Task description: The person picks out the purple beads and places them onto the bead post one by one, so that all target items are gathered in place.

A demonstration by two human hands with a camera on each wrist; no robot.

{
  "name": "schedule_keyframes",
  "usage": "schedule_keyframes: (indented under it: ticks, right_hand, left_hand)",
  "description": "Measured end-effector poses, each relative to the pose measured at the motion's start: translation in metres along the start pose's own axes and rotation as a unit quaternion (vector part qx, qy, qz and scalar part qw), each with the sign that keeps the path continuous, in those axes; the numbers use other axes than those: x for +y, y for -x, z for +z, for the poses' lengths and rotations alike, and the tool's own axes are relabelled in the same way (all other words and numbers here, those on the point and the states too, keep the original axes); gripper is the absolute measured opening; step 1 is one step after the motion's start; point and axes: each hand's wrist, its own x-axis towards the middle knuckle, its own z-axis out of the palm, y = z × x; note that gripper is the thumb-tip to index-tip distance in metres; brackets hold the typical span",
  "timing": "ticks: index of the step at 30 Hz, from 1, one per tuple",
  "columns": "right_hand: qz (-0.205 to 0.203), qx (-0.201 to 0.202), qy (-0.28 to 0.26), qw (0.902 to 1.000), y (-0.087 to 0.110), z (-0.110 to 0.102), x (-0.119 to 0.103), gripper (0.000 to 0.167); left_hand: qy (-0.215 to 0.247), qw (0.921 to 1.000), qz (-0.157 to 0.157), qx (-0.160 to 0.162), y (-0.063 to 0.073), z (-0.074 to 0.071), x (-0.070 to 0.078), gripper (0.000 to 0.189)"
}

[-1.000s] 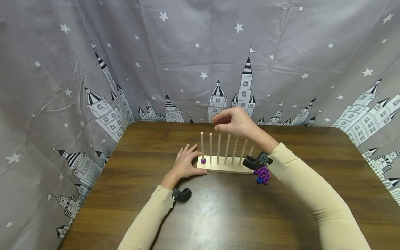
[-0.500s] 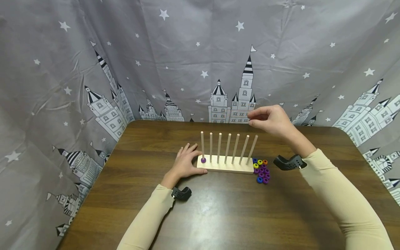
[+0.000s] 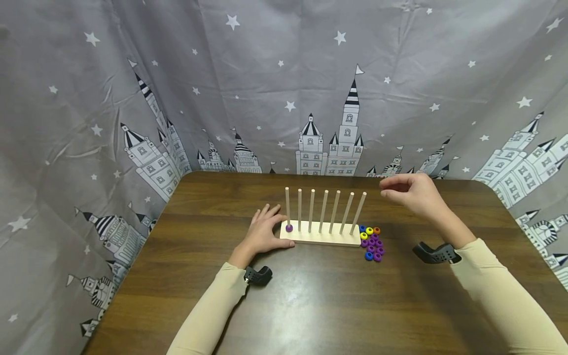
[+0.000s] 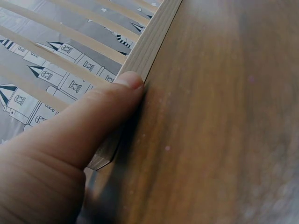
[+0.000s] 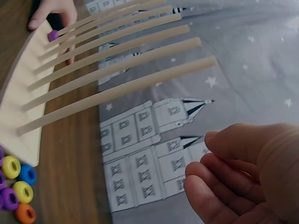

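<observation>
A pale wooden peg stand point(image 3: 326, 238) with several upright pegs point(image 3: 323, 211) sits on the table. One purple bead point(image 3: 289, 228) lies at the foot of its leftmost peg. My left hand point(image 3: 264, 234) holds the stand's left end, the thumb point(image 4: 114, 95) along the front edge and the index finger at the back corner; the other fingers spread out on the table side. To the right of the stand, above the table, hovers my right hand point(image 3: 414, 193). Its fingers point(image 5: 210, 193) are loosely curved, with nothing between them and the thumb.
Against the stand's right end lies a cluster of loose beads: several purple beads point(image 3: 371, 249), two yellow beads point(image 3: 364, 236), two blue beads point(image 3: 369, 256) and an orange bead point(image 3: 376, 230). A grey castle-print curtain point(image 3: 266, 88) hangs behind the brown table point(image 3: 288, 315).
My right hand has moved rightward from above the pegs, then lower toward the right side, uncovering the right pegs and beads. My left hand and the stand have stayed put.
</observation>
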Motion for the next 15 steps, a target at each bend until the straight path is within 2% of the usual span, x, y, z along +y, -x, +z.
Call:
schedule_keyframes:
  ticks: [7,15]
  right_hand:
    - [-0.004,0.010,0.005,0.9999,0.018,0.009,0.019,0.022]
    - [0.001,-0.001,0.015,0.9999,0.039,0.020,0.033,0.023]
  left_hand:
    - [0.000,1.0000,0.002,0.002,-0.001,0.001,-0.002,0.077]
    - [-0.003,1.0000,0.002,0.001,-0.002,0.002,-0.001,0.077]
